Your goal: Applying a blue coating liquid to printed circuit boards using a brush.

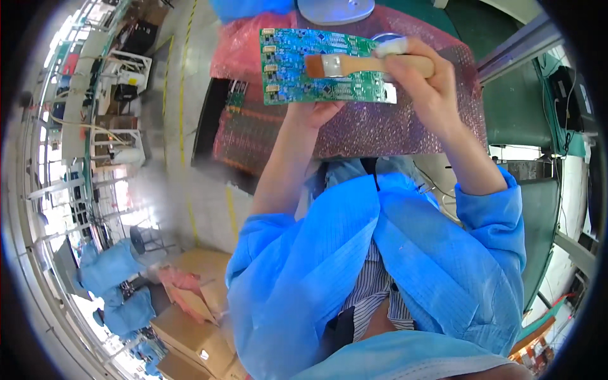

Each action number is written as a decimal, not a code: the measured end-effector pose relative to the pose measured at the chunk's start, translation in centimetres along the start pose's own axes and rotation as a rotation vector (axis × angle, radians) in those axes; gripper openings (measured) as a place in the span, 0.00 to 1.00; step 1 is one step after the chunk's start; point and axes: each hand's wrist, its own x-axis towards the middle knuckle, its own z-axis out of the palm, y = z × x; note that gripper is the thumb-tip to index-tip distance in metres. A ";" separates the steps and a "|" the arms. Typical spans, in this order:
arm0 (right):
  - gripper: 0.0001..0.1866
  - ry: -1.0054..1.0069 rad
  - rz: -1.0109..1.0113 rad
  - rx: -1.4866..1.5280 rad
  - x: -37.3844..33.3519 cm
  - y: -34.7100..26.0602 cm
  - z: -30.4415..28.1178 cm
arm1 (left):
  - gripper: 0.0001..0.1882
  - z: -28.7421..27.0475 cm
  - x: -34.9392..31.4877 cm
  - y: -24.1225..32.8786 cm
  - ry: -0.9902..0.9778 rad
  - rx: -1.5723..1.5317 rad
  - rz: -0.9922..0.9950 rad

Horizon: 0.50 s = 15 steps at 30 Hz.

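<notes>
A green printed circuit board [288, 82], lit partly blue, is held up above the bench. My left hand [316, 114] grips it from below at its near edge, with most of the fingers hidden under the board. My right hand [430, 82] is closed round the wooden handle of a flat brush [335, 65]. The brush lies across the board, its reddish-brown bristles over the small components; whether they touch is hard to tell. A white covering [391, 48] shows on a fingertip of the right hand.
Pink bubble wrap [405, 130] covers the bench under my hands, with more circuit boards [237, 95] at its left. A white rounded base [335, 10] stands at the back. Cardboard boxes [190, 339] and a person in blue [114, 266] are at lower left. A metal post [516, 50] rises right.
</notes>
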 end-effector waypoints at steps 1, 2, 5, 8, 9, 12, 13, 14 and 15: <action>0.10 0.059 0.004 -0.006 0.6 -0.1 -0.2 | 0.19 0.7 0.9 0.3 0.041 -0.018 0.021; 0.10 0.055 -0.002 -0.047 1.3 -0.1 -0.7 | 0.17 1.4 1.8 0.7 -0.018 0.045 0.013; 0.11 0.082 -0.056 -0.121 2.7 -0.6 -2.7 | 0.17 2.9 3.5 0.9 -0.013 0.134 0.052; 0.11 0.262 -0.028 0.024 3.3 -0.5 -3.6 | 0.17 3.6 5.4 0.7 -0.031 0.115 0.009; 0.11 0.266 -0.018 0.016 3.4 -0.4 -3.8 | 0.18 3.6 6.0 0.6 0.002 0.143 0.012; 0.10 0.127 0.058 -0.033 4.1 0.0 -4.2 | 0.18 3.4 7.3 0.5 0.007 0.150 -0.018; 0.10 0.166 0.025 -0.020 4.4 0.1 -4.4 | 0.18 3.2 7.6 0.5 0.025 0.140 -0.025; 0.10 0.234 0.022 -0.027 4.9 0.1 -4.8 | 0.18 3.1 7.8 0.5 0.012 0.160 -0.039; 0.10 0.389 0.024 -0.032 5.2 0.1 -5.0 | 0.18 2.9 7.9 0.5 -0.022 0.182 -0.042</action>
